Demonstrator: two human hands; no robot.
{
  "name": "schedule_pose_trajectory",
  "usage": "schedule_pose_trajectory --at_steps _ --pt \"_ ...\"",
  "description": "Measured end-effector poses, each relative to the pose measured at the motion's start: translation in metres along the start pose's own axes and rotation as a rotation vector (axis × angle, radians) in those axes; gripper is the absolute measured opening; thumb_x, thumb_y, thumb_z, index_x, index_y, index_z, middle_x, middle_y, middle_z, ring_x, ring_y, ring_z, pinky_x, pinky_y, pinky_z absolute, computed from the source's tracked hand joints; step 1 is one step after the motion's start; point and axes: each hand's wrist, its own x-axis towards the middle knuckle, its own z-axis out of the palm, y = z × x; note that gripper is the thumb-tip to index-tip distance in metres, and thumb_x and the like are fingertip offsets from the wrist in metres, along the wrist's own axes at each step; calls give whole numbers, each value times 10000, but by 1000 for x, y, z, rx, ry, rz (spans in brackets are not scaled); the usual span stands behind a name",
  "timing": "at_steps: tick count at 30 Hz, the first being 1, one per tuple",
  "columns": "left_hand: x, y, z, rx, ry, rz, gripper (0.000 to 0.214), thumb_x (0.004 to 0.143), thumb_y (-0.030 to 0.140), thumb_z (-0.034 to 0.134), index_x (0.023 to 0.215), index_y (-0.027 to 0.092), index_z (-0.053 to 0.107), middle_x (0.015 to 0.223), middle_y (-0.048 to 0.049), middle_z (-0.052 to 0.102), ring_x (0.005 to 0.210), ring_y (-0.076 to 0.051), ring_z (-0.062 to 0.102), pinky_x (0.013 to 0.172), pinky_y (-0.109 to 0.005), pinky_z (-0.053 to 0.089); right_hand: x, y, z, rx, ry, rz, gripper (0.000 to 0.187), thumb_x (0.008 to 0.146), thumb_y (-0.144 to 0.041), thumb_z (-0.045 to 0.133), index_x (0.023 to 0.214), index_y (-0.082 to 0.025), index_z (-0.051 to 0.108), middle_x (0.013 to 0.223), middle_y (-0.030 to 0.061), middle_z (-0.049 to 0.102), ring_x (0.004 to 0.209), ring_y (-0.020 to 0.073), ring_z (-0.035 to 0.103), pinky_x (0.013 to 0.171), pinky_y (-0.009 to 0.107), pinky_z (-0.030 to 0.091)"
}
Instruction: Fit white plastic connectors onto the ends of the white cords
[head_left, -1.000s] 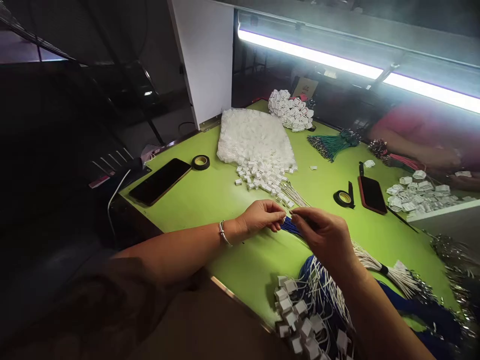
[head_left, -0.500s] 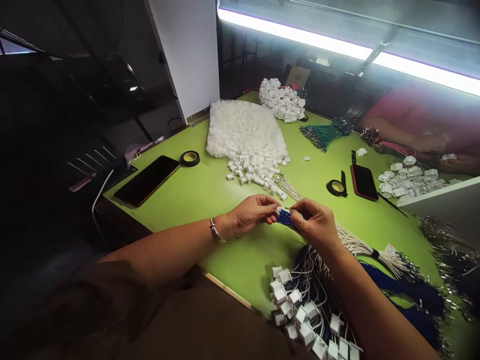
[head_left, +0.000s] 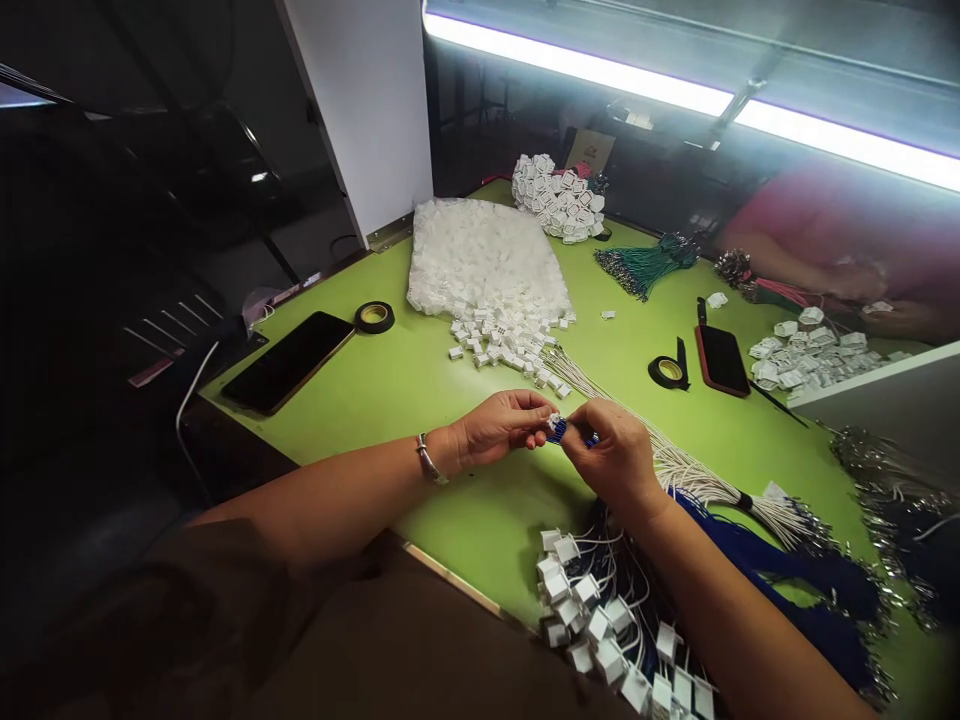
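Observation:
A small white connector housing (head_left: 554,421) is pinched in the fingertips of my left hand (head_left: 504,425). Blue wires (head_left: 559,431) run from it toward my right hand (head_left: 613,450), whose thumb and forefinger are closed on a wire close to the housing. The wire's tip is hidden by the fingers. Below my right forearm hang finished-looking white connectors (head_left: 598,625) on white and blue wires. A bundle of white wires (head_left: 694,470) lies past my right hand, and blue wires (head_left: 780,560) with metal terminals lie to its right.
Loose white housings (head_left: 506,340) spill from a clear plastic bag (head_left: 487,255). Rolls of black tape (head_left: 374,317) and phones (head_left: 292,360) lie on the green table (head_left: 442,390). Green wires (head_left: 649,265) lie at the back. Across the partition, a person in a pink top (head_left: 825,230) handles white connectors (head_left: 814,350).
My right hand has moved left, bringing its fingertips close against the housing in my left hand. The left hand stays nearly still. The view has shifted slightly.

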Motion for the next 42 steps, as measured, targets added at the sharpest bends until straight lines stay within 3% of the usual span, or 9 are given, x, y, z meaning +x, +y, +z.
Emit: schedule_pose_trajectory --at_steps 7,15,21,27,30,32,35,39,42 --pt "-4 3 3 125 19 54 382 661 403 766 798 94 589 628 0 593 496 -49 529 453 -170 360 -3 0 4 -178 -13 -142 173 730 -131 521 583 -202 466 581 2 504 589 132 424 571 261 312" --pt "1 0 -2 139 13 81 381 667 389 765 817 78 606 647 -18 609 530 -53 547 483 -163 405 -3 4 9 217 -77 158 117 793 -222 560 690 -191 606 588 -17 591 509 94 487 532 226 377" --pt "-1 0 -2 180 -6 104 360 715 406 723 823 88 593 640 -15 607 520 -58 558 483 -169 424 -1 3 3 130 -96 137 114 757 -194 537 695 -196 632 634 10 623 578 121 532 581 243 401" --pt "1 -7 1 247 21 71 369 680 410 747 767 96 576 598 -3 600 486 -59 551 456 -169 416 -2 -4 11 62 -138 181 157 729 -193 529 580 -188 578 535 -8 567 494 100 455 514 239 343" --pt "1 -7 2 260 23 67 364 682 408 743 774 95 581 596 -2 599 479 -60 546 455 -176 422 1 -2 2 147 -245 245 155 721 -208 546 581 -183 606 513 -21 568 478 89 449 490 227 333" --pt "-2 -5 3 292 4 67 359 694 413 732 791 98 590 616 -8 608 476 -64 545 444 -183 416 6 4 -11 259 -411 280 160 725 -234 556 599 -181 638 493 -31 561 462 83 439 467 219 324" --pt "-11 -2 10 398 -171 38 315 705 407 722 807 122 632 646 -19 627 470 -67 532 445 -194 407 14 18 -24 416 -560 332 199 752 -294 546 664 -176 680 543 -20 604 489 94 480 472 221 352" --pt "-31 1 28 665 -674 48 148 638 273 782 761 209 729 850 -57 679 777 -155 627 754 -250 509 17 32 -7 202 -297 408 183 771 -289 547 789 -184 695 721 22 679 610 133 565 582 260 418" --pt "-40 6 35 805 -795 158 75 709 235 716 775 242 753 938 -67 677 874 -181 621 873 -259 480 14 31 17 -36 -345 269 169 793 -278 562 872 -207 693 878 52 672 756 165 590 661 282 416"
